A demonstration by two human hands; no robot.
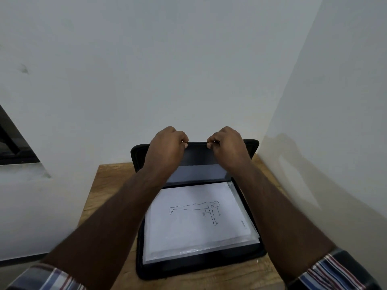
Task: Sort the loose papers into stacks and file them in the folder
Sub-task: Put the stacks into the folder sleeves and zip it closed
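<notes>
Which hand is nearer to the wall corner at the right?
Right. The right hand grips the folder lid nearer that corner; the left hand grips it farther away.

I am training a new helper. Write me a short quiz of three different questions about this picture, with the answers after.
1. True or false: both hands hold the top edge of the folder's raised cover.
2. What is drawn on the top paper inside the folder?
3. The folder lies on: A) a metal shelf B) a wooden table C) the floor.

Key
1. True: the left hand and the right hand both pinch the cover at its upper edge.
2. A line figure of a person in a push-up pose, on the top paper of the stack in the folder.
3. B, the wooden table.
</notes>
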